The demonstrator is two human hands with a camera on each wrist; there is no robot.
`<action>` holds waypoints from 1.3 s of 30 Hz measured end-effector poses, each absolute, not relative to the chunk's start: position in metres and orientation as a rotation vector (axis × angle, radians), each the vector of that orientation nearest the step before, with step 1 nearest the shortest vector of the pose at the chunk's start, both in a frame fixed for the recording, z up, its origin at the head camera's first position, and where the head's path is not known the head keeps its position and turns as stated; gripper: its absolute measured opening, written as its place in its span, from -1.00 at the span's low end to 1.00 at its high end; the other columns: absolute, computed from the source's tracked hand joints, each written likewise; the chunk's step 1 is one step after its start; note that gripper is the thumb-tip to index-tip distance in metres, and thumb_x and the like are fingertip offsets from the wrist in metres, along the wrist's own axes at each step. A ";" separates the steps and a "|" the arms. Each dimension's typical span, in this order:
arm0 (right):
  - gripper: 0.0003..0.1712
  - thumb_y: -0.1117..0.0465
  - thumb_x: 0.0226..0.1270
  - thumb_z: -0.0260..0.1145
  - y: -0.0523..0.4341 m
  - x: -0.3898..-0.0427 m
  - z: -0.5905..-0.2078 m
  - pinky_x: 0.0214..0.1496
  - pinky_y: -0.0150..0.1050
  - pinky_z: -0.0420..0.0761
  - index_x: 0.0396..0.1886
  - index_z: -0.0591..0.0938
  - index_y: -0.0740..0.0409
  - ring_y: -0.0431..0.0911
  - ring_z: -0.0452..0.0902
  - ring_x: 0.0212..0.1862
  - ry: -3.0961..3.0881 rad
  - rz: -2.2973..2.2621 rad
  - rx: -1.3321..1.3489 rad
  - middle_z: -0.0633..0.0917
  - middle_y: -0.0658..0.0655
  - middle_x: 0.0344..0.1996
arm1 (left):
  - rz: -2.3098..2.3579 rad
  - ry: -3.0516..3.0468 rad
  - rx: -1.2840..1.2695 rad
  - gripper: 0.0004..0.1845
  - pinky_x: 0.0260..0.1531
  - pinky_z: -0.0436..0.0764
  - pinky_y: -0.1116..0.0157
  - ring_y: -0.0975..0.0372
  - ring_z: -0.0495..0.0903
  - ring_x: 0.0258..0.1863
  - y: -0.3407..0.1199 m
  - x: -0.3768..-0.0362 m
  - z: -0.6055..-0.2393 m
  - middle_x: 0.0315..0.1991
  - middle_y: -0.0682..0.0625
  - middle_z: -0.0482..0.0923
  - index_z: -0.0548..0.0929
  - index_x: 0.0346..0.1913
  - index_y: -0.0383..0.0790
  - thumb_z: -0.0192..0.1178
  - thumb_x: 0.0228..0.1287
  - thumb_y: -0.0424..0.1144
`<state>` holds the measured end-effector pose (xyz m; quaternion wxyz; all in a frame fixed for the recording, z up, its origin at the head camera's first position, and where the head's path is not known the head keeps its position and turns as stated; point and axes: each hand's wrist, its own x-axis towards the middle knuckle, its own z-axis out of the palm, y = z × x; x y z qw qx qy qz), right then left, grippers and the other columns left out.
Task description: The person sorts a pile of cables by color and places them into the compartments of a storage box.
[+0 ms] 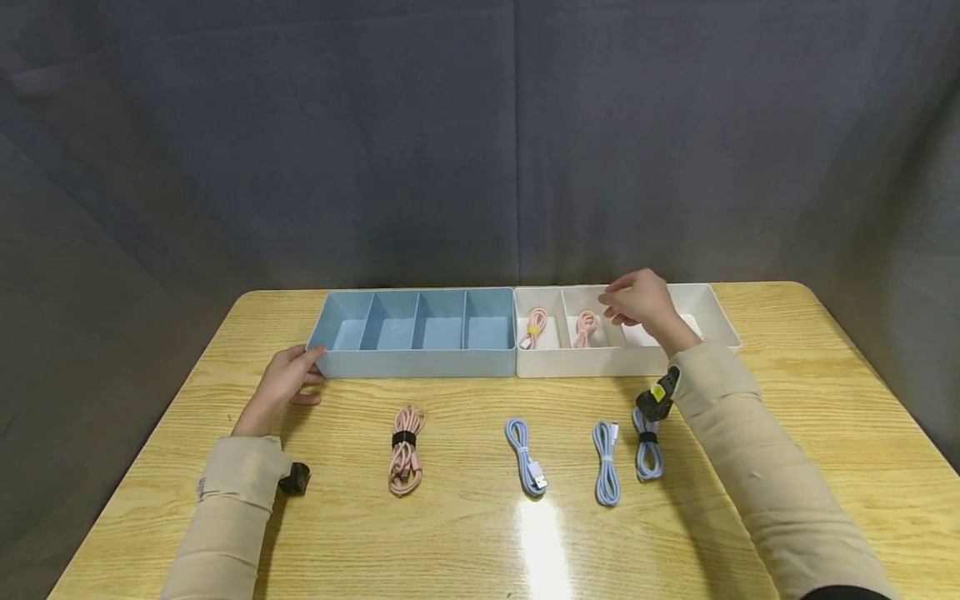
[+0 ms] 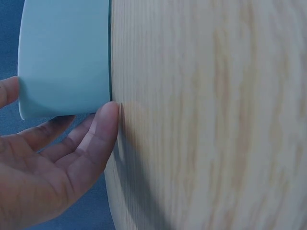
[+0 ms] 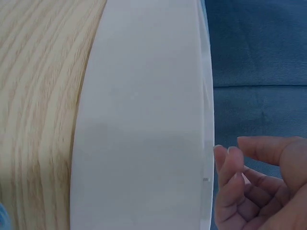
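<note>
A blue tray (image 1: 420, 363) with several empty compartments stands end to end with a white tray (image 1: 592, 362). Two coiled pink cables (image 1: 535, 327) (image 1: 585, 327) lie in the white tray's two leftmost compartments. My left hand (image 1: 288, 379) lies open on the table, its fingertips against the blue tray's front left corner (image 2: 62, 57). My right hand (image 1: 637, 302) hovers over the middle of the white tray with loosely curled fingers (image 3: 230, 182) and holds nothing. The white tray's wall (image 3: 144, 120) fills the right wrist view.
In front of the trays a pink cable (image 1: 407, 450) with a black strap and three blue coiled cables (image 1: 525, 457) (image 1: 606, 450) (image 1: 647, 446) lie in a row on the wooden table (image 1: 465, 533). A dark curtain hangs behind.
</note>
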<state>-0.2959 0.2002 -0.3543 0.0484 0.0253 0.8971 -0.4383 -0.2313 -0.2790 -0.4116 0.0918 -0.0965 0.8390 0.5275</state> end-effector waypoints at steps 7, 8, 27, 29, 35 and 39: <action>-0.64 0.19 0.27 0.17 0.198 -0.290 -0.357 -0.55 -0.38 0.50 -0.09 0.54 0.41 -0.19 0.52 -0.59 2.658 -1.397 0.097 0.64 0.13 -0.53 | 1.568 2.493 -0.294 -0.29 -0.32 0.63 0.21 -0.03 0.42 -0.07 -0.279 -0.232 -0.412 0.09 -0.40 0.25 0.05 0.34 -0.49 -0.19 0.40 0.05; -0.63 0.19 0.27 0.18 0.198 -0.289 -0.357 -0.55 -0.38 0.51 -0.08 0.54 0.41 -0.19 0.52 -0.59 2.647 -1.406 0.099 0.64 0.13 -0.53 | 1.569 2.493 -0.294 -0.29 -0.32 0.63 0.21 -0.02 0.42 -0.08 -0.279 -0.232 -0.412 0.08 -0.40 0.25 0.06 0.34 -0.49 -0.19 0.40 0.05; -0.65 0.22 0.30 0.17 0.180 -0.263 -0.357 -0.56 -0.40 0.49 -0.04 0.53 0.41 -0.23 0.52 -0.60 2.479 -1.564 -0.045 0.67 0.09 -0.53 | 1.565 2.504 -0.283 -0.30 -0.35 0.64 0.21 -0.01 0.44 -0.11 -0.279 -0.233 -0.413 0.02 -0.39 0.29 0.09 0.31 -0.53 -0.20 0.40 0.03; -0.65 0.23 0.30 0.17 0.176 -0.261 -0.359 -0.56 -0.41 0.48 -0.05 0.53 0.42 -0.23 0.52 -0.60 2.449 -1.596 -0.064 0.66 0.09 -0.55 | 1.563 2.505 -0.284 -0.31 -0.36 0.64 0.21 0.00 0.45 -0.14 -0.279 -0.233 -0.413 0.01 -0.38 0.29 0.10 0.31 -0.53 -0.19 0.40 0.03; -0.62 0.22 0.30 0.17 0.161 -0.247 -0.362 -0.57 -0.39 0.47 0.01 0.48 0.42 -0.20 0.51 -0.63 2.377 -1.625 -0.127 0.64 0.08 -0.59 | 1.565 2.500 -0.298 -0.30 -0.34 0.64 0.22 0.02 0.44 -0.12 -0.278 -0.234 -0.414 0.05 -0.38 0.28 0.11 0.31 -0.50 -0.18 0.39 0.05; -0.55 0.22 0.29 0.18 0.148 -0.238 -0.365 -0.56 -0.37 0.49 0.08 0.42 0.42 -0.14 0.54 -0.61 2.350 -1.614 -0.177 0.66 0.11 -0.57 | 1.571 2.490 -0.297 -0.31 -0.33 0.63 0.22 0.02 0.43 -0.11 -0.277 -0.234 -0.414 0.06 -0.38 0.28 0.10 0.32 -0.50 -0.18 0.40 0.04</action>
